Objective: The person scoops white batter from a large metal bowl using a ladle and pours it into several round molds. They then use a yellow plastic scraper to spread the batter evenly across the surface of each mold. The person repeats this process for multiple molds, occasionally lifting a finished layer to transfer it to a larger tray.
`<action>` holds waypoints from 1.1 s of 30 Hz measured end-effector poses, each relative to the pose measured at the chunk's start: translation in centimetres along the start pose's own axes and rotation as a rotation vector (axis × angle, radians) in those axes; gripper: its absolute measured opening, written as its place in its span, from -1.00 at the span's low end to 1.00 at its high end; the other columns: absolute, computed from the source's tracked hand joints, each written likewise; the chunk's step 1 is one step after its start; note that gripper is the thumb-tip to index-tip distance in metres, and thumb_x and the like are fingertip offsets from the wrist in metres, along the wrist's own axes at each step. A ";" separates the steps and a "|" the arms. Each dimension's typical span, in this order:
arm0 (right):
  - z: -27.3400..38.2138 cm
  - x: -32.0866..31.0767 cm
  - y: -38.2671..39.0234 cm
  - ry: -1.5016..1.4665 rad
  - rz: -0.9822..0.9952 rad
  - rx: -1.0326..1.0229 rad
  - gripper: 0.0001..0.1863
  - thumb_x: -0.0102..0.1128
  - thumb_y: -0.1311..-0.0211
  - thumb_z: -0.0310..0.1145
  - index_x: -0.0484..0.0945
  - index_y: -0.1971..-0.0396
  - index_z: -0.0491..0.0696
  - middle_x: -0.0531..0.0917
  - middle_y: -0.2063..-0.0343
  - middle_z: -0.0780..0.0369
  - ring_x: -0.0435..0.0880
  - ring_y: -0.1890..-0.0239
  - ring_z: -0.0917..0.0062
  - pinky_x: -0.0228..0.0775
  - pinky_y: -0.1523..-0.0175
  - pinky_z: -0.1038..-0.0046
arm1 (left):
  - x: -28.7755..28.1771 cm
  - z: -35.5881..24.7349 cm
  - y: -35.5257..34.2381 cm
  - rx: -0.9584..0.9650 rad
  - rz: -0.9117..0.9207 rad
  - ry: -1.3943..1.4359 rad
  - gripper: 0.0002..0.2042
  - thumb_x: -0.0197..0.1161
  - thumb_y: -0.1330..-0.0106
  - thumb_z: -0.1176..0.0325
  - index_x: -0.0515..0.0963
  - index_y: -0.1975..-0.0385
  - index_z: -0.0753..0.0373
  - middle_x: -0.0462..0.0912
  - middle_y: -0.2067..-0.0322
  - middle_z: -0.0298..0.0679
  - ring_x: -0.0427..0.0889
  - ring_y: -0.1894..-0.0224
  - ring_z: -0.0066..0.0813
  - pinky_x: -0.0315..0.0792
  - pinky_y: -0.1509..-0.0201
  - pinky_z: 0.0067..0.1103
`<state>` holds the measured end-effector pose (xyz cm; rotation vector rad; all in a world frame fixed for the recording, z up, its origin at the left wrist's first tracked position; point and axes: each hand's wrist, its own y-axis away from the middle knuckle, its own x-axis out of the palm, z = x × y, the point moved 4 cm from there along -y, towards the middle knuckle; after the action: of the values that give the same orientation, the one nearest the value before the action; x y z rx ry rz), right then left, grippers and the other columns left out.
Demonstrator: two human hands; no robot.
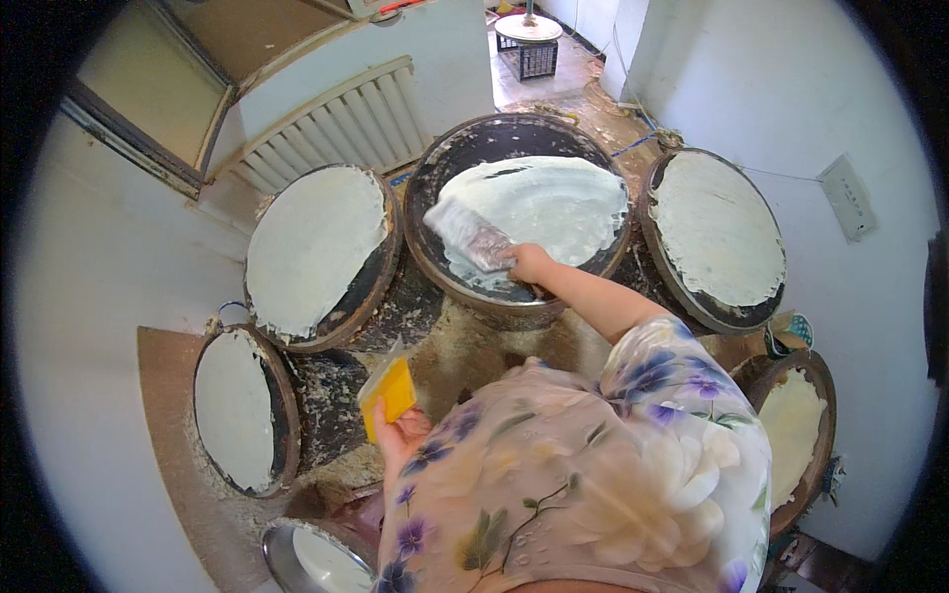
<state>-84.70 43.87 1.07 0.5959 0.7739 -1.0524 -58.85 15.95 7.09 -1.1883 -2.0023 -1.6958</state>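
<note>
Straight ahead is a round dark griddle [447,156] with a layer of wet white batter [568,212] over most of it. My right hand [531,265] reaches over its near edge, closed round a flat, pale spreader [473,237] that looks wrapped in clear plastic. The spreader, slightly blurred, lies over the left part of the batter. Lower and to the left, my left hand [400,435] grips a yellow scraper [391,397] with a pale blade pointing up. It is held in front of my body, apart from the griddles.
Batter-coated griddles flank me: two on the left [368,293] [285,420], two on the right [714,304] [822,395]. A metal bowl [280,549] of white batter sits at lower left. Behind stand a radiator [336,124] and a black crate [534,61].
</note>
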 end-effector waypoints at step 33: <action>-10.9 -9.3 -5.5 0.371 -0.191 0.337 -0.79 -0.05 0.06 -0.27 0.57 0.48 0.04 0.57 0.40 0.07 0.55 0.29 0.23 0.35 0.18 0.28 | 0.7 1.0 -1.6 -0.064 0.009 0.039 -0.68 0.06 -0.10 0.01 0.43 0.38 0.14 0.44 0.60 -0.31 0.34 0.68 -0.59 0.18 0.67 -0.72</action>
<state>-95.35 54.85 1.55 1.0410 0.9984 -1.2793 -60.17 17.22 6.16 -1.1735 -1.9303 -1.7768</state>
